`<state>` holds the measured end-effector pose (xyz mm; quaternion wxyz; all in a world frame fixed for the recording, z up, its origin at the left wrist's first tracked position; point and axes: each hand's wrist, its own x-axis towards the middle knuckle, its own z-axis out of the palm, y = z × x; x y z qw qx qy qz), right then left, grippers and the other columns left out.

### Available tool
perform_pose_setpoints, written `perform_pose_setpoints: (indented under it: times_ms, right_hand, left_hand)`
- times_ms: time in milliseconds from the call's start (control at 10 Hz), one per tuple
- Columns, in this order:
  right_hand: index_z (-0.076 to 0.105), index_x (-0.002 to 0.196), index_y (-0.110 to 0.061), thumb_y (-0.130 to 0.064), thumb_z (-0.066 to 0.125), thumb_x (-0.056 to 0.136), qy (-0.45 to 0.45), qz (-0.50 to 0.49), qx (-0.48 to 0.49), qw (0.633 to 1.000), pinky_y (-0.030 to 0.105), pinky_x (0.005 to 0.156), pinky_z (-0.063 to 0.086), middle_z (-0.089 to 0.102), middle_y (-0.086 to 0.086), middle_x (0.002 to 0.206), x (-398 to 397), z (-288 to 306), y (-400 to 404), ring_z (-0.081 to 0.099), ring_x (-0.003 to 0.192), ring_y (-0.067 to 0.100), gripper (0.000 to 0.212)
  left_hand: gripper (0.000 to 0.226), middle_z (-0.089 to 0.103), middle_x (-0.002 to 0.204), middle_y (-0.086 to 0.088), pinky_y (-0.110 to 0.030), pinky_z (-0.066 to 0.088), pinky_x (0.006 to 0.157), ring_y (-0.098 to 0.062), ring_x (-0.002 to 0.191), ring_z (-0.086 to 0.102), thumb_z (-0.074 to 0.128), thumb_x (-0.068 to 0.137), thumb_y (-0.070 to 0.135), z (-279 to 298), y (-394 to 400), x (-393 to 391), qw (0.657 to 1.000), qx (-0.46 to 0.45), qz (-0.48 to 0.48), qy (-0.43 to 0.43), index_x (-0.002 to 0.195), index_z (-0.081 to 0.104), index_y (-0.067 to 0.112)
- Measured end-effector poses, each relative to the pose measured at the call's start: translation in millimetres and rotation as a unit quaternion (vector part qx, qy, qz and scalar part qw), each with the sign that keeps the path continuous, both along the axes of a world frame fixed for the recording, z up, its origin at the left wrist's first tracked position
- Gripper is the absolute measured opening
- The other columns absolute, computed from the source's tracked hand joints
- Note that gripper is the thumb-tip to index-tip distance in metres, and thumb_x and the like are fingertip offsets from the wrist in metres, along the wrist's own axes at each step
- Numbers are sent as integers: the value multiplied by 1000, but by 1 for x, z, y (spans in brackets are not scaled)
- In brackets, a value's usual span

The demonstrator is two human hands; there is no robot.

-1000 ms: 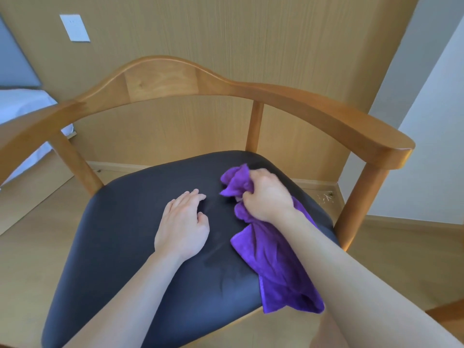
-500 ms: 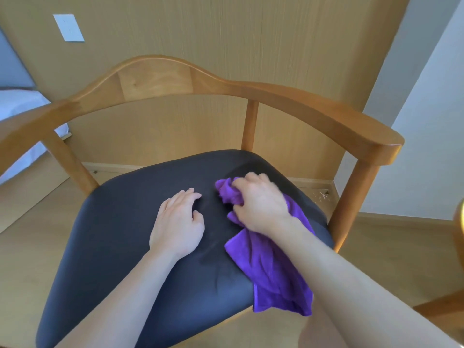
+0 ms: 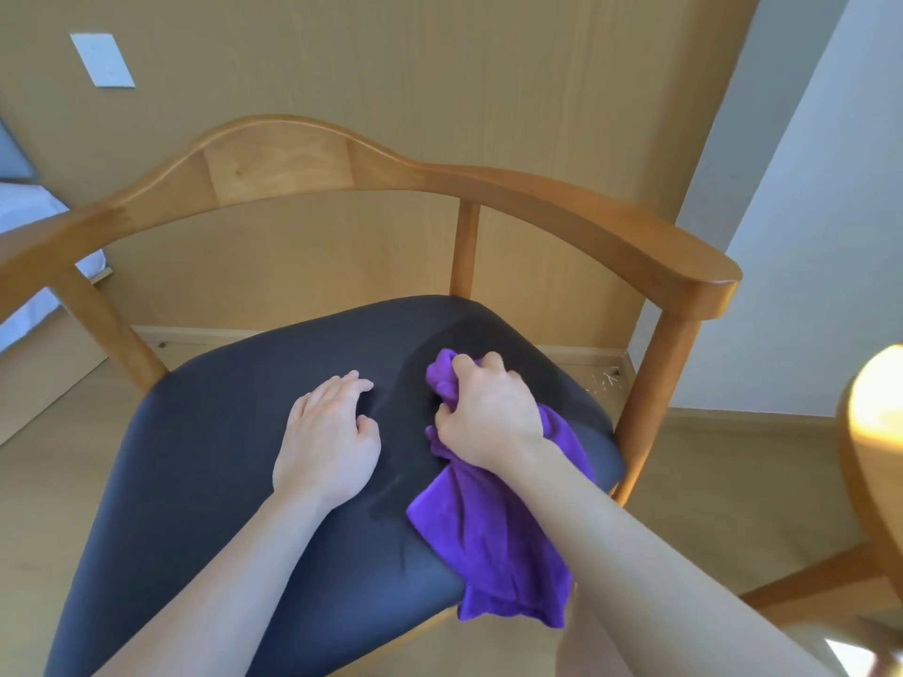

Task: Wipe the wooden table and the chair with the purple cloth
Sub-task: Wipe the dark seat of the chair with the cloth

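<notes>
Both bare forearms reach forward from the lower edge of the view, side by side. The left hand (image 3: 326, 439) lies palm down on the seat, its fingers held together and slightly bent at the tips, the thumb tucked against its inner edge; it holds nothing. The right hand (image 3: 488, 417) sits just beside it, knuckles up, fingers and thumb curled tight round a bunched part of the purple cloth (image 3: 493, 544). The right wrist is bent a little inward, and the right forearm crosses over the cloth's trailing part.
</notes>
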<state>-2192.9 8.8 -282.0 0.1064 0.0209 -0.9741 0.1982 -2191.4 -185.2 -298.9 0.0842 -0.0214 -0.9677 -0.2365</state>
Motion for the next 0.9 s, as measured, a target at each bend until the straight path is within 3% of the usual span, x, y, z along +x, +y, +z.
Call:
perform_pose_setpoints:
  times_ms: [100,200,300,500,600,700,800,900]
  right_hand:
    - [38,89,-26,-33,57,84,27,59,-9,998,30,61,33,39,-3,95,24,-4,-3,44,82,23,21]
    - [42,89,-26,-30,58,84,67,18,-10,998,29,58,30,42,-5,94,23,-5,18,44,86,20,17]
    - [57,104,-20,-29,58,87,71,-91,-35,993,31,66,41,51,0,101,-1,-4,48,52,97,24,19]
    - [58,118,-17,-30,57,88,0,-204,-89,975,41,83,49,54,5,116,-38,5,65,52,111,31,32]
    - [56,114,-17,-30,60,88,16,-125,-21,992,35,72,41,53,7,113,-21,4,45,53,105,32,29]
    - [51,97,-21,-30,62,84,40,-13,5,999,29,63,35,45,0,97,15,0,26,52,89,25,19]
    - [56,98,-23,-32,60,84,77,18,14,997,22,54,24,42,-7,94,45,-8,26,45,84,18,17]
    - [57,102,-23,-29,60,86,101,-31,-19,994,24,64,36,48,-6,101,45,-10,37,47,92,19,17]
  left_hand:
    - [50,35,159,12,-32,19,120,-11,147,22,39,95,15,1,-2,0,1000,-3,-7,-2,142,49,29]
    - [50,33,160,13,-32,19,121,-11,149,21,38,97,16,1,-2,1,1000,1,-15,-6,144,47,29]
    - [50,32,161,12,-33,16,123,-9,150,19,36,98,15,0,-2,3,1000,-5,-23,-7,146,46,26]
    - [51,32,161,11,-34,16,122,-10,149,19,36,98,15,0,-2,4,1000,1,-19,-8,146,46,26]
    - [50,34,159,12,-34,17,122,-11,148,22,38,97,16,2,0,3,1000,1,-13,-4,145,48,27]
    - [49,37,157,13,-35,21,120,-14,145,26,40,96,17,3,0,3,1000,4,-1,-4,142,49,28]
    - [49,36,158,13,-34,20,121,-13,146,25,39,96,17,4,0,4,1000,-2,-12,-10,143,48,28]
    - [49,34,159,11,-35,18,122,-12,148,23,39,97,17,4,-2,4,1000,-6,-19,-8,145,48,26]
